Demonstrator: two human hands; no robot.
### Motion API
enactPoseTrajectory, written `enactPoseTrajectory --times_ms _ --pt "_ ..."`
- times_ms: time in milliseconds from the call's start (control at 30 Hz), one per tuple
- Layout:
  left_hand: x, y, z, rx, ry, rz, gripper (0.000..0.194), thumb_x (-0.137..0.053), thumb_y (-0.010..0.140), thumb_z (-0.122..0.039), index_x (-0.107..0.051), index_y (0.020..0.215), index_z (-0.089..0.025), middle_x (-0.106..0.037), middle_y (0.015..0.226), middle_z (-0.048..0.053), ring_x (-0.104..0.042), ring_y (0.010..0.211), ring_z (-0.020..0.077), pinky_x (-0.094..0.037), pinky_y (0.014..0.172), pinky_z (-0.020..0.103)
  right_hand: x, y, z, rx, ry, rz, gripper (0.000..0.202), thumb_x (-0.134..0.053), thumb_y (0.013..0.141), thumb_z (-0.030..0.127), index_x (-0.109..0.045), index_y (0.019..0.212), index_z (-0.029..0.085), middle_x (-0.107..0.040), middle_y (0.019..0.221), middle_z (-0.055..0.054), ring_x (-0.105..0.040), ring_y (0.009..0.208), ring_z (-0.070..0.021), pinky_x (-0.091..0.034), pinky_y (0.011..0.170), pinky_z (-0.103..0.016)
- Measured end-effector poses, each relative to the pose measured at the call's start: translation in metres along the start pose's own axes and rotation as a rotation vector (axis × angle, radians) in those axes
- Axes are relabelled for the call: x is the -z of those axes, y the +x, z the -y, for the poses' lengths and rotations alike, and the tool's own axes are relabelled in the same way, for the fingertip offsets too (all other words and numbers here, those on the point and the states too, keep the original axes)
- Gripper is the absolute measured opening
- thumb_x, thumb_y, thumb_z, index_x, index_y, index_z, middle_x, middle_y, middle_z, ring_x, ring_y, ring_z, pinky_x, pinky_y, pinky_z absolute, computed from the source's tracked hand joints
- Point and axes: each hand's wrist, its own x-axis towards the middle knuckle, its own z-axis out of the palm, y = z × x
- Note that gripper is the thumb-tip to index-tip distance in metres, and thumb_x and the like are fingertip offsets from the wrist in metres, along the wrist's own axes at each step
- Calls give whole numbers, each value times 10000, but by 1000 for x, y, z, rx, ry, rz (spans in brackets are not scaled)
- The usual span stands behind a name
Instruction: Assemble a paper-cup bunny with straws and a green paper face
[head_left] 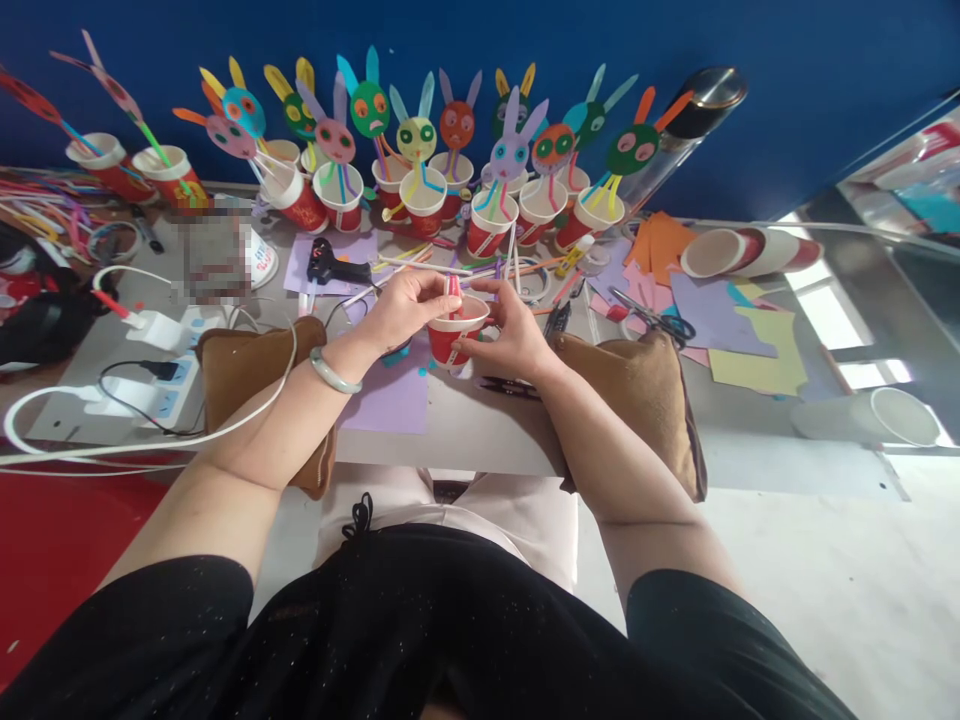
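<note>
A red and white paper cup [448, 345] is held upright over the table in front of me. My right hand [514, 330] is wrapped round the cup's right side, with its thumb across the front. At the rim, the fingers of my left hand [412, 305] pinch a small red piece [454, 294], which stands up at the cup's near wall. What the left fingertips touch inside the cup is hidden. A purple sheet [390, 398] lies below, and a black glue gun [337, 264] is behind my left hand.
Several cups with paper rabbit heads [424, 204] line the back. Brown cushions [630, 400] lie under both forearms. Scissors [656, 318] and coloured paper [761, 350] are at right. A power strip [176, 375] with cables is at left.
</note>
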Motion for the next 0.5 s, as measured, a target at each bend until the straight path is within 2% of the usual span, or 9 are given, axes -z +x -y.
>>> enactPoseTrajectory --times_ms 267,400,500 --pt "5 0 -1 148 -99 91 247 -889 781 -308 -692 796 -160 -720 778 -8 -670 747 125 -542 747 262 2 1 -6 17 -19 47 795 -954 688 480 -539 1329 261 -771 971 -7 -758 838 -218 -628 802 -387" --pt "6 0 0 238 -160 111 249 -887 811 -302 -690 871 -164 -742 816 14 -727 815 167 -597 833 320 0 2 -6 1 3 47 807 -976 670 506 -541 1303 259 -767 939 2 -763 832 -216 -621 773 -369" --pt "4 0 -1 266 -177 96 227 -867 849 -276 -677 902 -163 -747 833 28 -757 875 197 -617 923 381 -2 3 -4 -33 46 22 860 -1016 605 546 -543 1263 258 -769 914 1 -777 890 -234 -629 820 -383"
